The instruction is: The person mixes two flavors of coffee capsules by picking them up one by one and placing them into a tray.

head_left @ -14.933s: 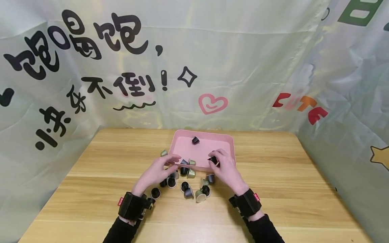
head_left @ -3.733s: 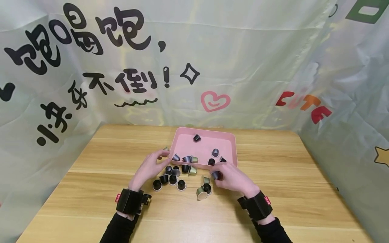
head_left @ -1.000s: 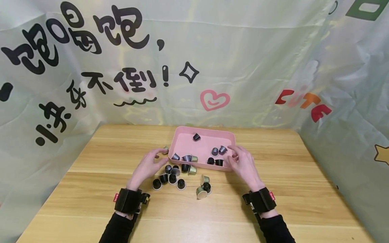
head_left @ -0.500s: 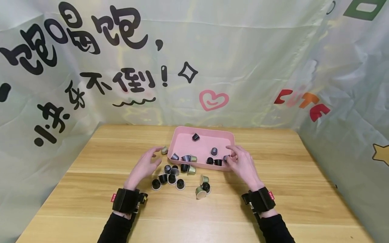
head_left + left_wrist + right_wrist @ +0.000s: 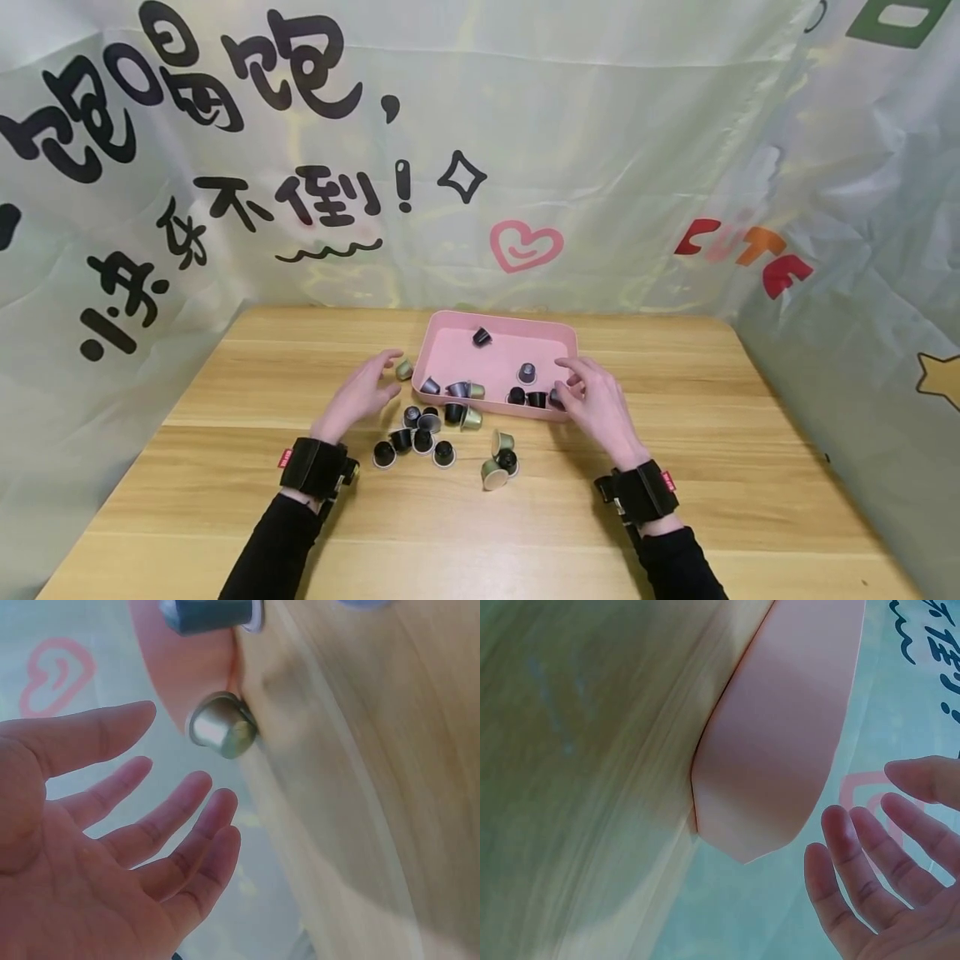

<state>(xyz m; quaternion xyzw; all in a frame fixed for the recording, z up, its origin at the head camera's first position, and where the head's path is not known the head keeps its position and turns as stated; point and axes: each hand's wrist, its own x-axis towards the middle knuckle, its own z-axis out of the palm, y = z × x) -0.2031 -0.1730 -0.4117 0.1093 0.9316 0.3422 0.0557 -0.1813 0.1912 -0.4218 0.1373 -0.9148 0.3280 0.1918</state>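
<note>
Landmark: pink tray, rectangular, long axis running left-right across the wooden table, sitting at the table's far middle.

Left hand is just off the tray's left near corner, fingers spread and relaxed, holding nothing. Nearest thing to it is a gold capsule lying on the table against the tray's left wall. In the left wrist view that capsule is on its side, narrow end pointing away from the tray wall toward the fingertips, not touching them.

Right hand is at the tray's right near corner, fingers loosely extended over the rim, grasping nothing. In the right wrist view the palm is bare with the tray's outer wall beside it.

Inside the tray: one dark capsule near the far wall, tipped on its side; a grey one toward the right; a row along the near wall, some dark, one gold.

In front of the tray's near wall, on the table: a loose cluster of capsules, mostly dark, rims facing mixed ways, and a smaller group with two gold ones. These lie between the two hands.

Printed fabric backdrop behind the tray and to both sides.
</note>
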